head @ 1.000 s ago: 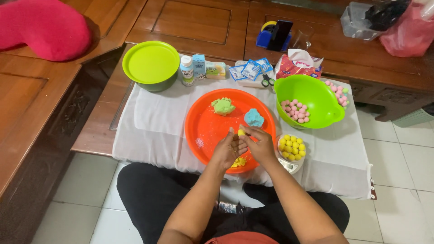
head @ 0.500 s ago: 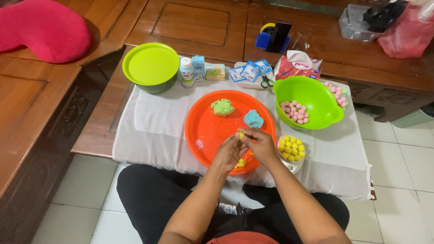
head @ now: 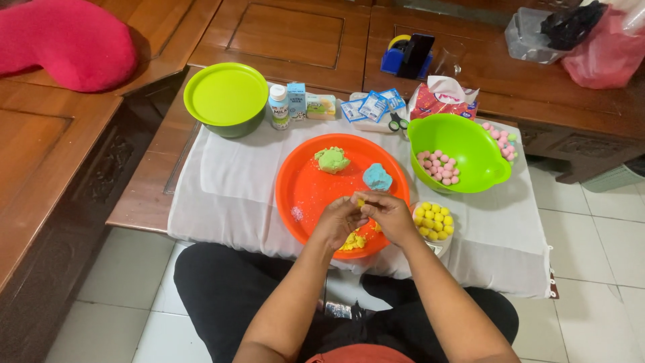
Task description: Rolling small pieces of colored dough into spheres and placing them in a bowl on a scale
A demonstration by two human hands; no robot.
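Observation:
My left hand (head: 339, 220) and my right hand (head: 388, 214) meet over the near side of a round orange tray (head: 306, 195), fingertips pinching a small piece of yellow dough (head: 361, 202) between them. More crumbly yellow dough (head: 352, 242) lies on the tray just under my left hand. Farther back on the tray sit a green dough lump (head: 332, 160) and a blue dough lump (head: 377, 177). A small bowl of yellow dough balls (head: 434, 222) stands right of my right hand. A green bowl (head: 463, 138) behind it holds several pink balls (head: 438, 167).
A white cloth (head: 228, 188) covers the low wooden table. At the back stand a lidded green container (head: 226, 98), a small bottle (head: 279, 107), small cartons (head: 297, 99), blue sachets (head: 367, 107) and scissors (head: 398, 124). A pink cushion (head: 64, 42) lies far left; a pink bag (head: 605, 54) far right.
My hands have stayed over the tray's near side, shifting only slightly while working the yellow piece. Nothing else has moved.

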